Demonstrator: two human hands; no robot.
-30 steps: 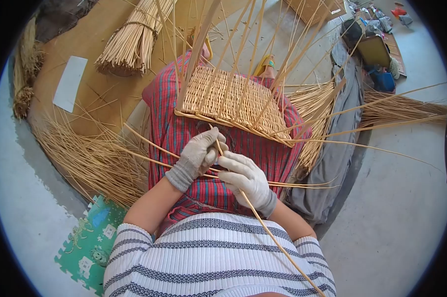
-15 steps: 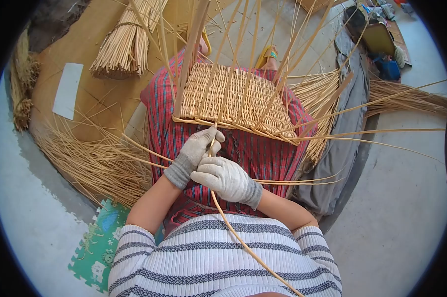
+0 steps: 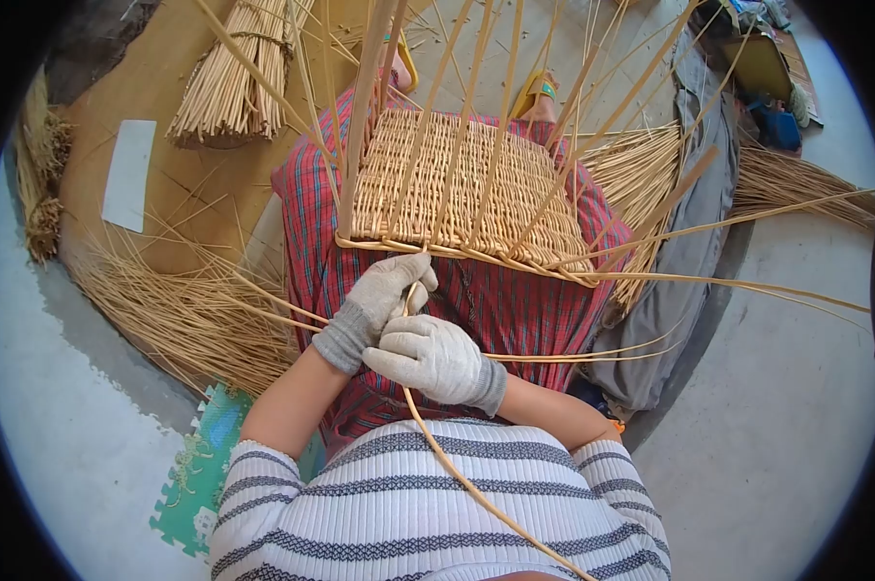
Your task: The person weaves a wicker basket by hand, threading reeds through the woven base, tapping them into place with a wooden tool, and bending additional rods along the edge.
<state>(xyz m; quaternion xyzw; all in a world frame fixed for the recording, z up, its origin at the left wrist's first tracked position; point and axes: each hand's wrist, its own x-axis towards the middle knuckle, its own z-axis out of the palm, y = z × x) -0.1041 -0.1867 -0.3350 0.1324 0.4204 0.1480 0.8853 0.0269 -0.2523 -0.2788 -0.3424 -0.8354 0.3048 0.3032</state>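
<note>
A woven wicker basket base (image 3: 457,184) rests on my lap over red plaid cloth (image 3: 307,223), with upright stakes rising from its edges. My left hand (image 3: 387,290), in a pale knitted glove, pinches a willow rod (image 3: 437,447) just below the base's near edge. Just below it, my right hand (image 3: 432,358), gloved alike, has its fingers closed round the same rod. From there the rod trails down across the striped shirt (image 3: 360,504). The fingertips of both hands partly cover the rod.
Loose willow rods (image 3: 185,310) lie at the left, and a tied bundle (image 3: 239,77) stands behind them. More rods (image 3: 641,174) spread at the right beside grey cloth (image 3: 694,213). Long stakes stick out rightward from the base. A green foam mat (image 3: 190,494) lies lower left.
Both gloved hands have shifted very slightly left and down with the rod still in them. The view has shifted a little, and the base sits at nearly the same place.
</note>
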